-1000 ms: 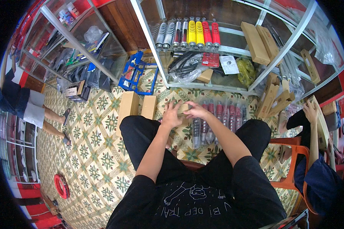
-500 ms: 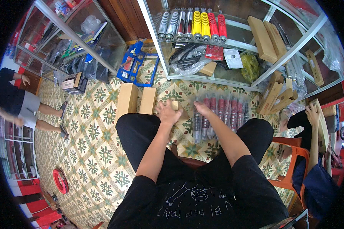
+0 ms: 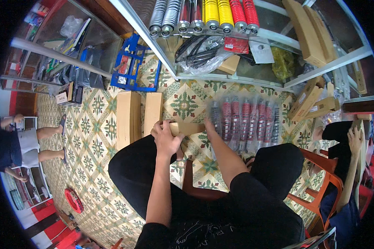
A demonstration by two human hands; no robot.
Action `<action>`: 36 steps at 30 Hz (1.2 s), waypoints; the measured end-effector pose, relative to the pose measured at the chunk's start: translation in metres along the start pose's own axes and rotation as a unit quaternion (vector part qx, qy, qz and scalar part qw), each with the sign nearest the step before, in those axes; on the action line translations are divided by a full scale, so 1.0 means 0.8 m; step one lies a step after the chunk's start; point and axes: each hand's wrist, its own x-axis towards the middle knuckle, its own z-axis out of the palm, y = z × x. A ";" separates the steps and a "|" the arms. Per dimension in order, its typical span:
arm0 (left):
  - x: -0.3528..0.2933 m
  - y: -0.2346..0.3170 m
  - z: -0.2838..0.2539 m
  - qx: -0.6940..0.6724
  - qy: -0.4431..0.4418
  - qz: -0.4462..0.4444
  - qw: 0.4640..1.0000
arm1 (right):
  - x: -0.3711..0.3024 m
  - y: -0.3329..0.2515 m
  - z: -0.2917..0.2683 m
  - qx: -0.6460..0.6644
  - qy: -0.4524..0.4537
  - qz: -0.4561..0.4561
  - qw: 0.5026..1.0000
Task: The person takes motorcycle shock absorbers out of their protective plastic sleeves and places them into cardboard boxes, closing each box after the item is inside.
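Note:
A narrow brown cardboard box (image 3: 188, 129) lies crosswise between my hands, above the floor in front of my knees. My left hand (image 3: 167, 137) grips its left end, thumb on the near side and fingers over the top. At the right end my right hand (image 3: 211, 128) holds the box's edge; most of its fingers are hidden. Just right of that hand, several spring shock absorbers (image 3: 246, 124), mostly red and some dark, lie side by side in clear plastic. Two long cardboard boxes, a wide one (image 3: 129, 118) and a slimmer one (image 3: 153, 110), rest left of my left hand.
A glass display case (image 3: 237, 81) with more shock absorbers stands ahead. A blue metal frame (image 3: 137, 66) sits on the tiled floor at far left. Opened cardboard boxes (image 3: 311, 99) lean at right. A person (image 3: 349, 166) sits by an orange chair (image 3: 320, 195); another person (image 3: 20, 143) stands left.
The view has shifted with my head. The box now shows lengthwise between both hands, and my right hand has come from beside the shock absorbers to the box's right end.

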 end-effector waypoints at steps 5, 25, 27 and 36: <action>-0.003 -0.014 -0.007 0.032 0.031 -0.011 0.999 | -0.023 0.001 0.036 -0.063 0.107 0.147 0.981; -0.048 0.133 -0.002 0.136 -0.032 0.196 0.971 | -0.035 0.040 0.013 -0.019 -0.021 0.298 0.954; -0.063 0.145 0.003 0.124 -0.106 0.291 0.943 | -0.046 0.033 0.008 0.007 -0.019 0.284 0.959; -0.123 0.171 0.008 0.173 -0.129 0.443 0.870 | -0.114 -0.046 0.059 0.062 -0.054 0.217 0.973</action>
